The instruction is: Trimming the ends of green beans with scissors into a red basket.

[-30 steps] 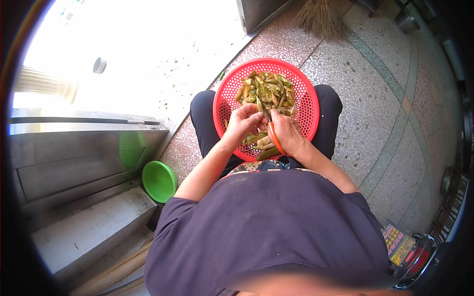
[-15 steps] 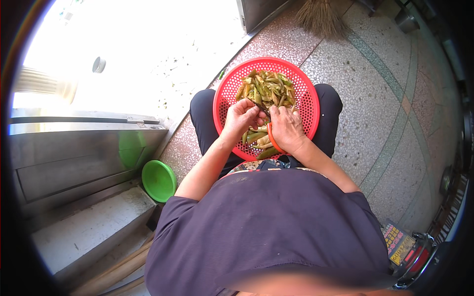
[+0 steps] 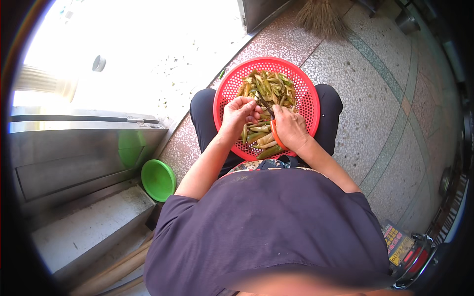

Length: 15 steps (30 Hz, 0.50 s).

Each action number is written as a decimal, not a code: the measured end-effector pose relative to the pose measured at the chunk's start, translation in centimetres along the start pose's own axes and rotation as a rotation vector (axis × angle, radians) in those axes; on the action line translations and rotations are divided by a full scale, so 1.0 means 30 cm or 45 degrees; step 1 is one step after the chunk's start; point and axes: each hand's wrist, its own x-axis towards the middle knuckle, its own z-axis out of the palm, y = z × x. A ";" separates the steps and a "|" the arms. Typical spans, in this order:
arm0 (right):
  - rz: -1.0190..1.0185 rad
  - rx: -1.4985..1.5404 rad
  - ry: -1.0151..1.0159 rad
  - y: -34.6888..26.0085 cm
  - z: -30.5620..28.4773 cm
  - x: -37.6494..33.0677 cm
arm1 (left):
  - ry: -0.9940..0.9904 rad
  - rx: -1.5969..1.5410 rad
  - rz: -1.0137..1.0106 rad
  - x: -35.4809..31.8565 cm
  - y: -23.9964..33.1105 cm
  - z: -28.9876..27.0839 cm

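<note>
A red perforated plastic basket rests on my lap between my knees. My right hand grips a pair of scissors by the orange handles, with the dark blades pointing away over the basket. Close to the blades, my left hand is closed in a pinch; whatever its fingertips hold is too small to make out. Beyond my hands lies a heap of cut greenish-yellow vegetable pieces. Longer, pepper-like vegetables lie in the near part of the basket, partly covered by my hands.
A green plastic bowl leans by the metal door panel on the left. Speckled floor stretches to the right. At the far side stands a straw broom. Bright light floods the doorway at upper left.
The scissors and my right hand have shifted slightly nearer to me, so more of the dark blades shows. My left hand has moved a little to the left.
</note>
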 end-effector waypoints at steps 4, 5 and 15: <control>0.000 -0.056 -0.016 0.003 0.000 -0.005 | -0.005 -0.071 0.010 0.007 -0.008 -0.014; -0.002 -0.011 -0.014 0.004 -0.001 -0.005 | -0.004 -0.071 0.011 0.009 -0.011 -0.020; 0.081 0.176 -0.309 -0.017 -0.036 0.009 | -0.065 -0.075 -0.005 0.012 -0.005 -0.008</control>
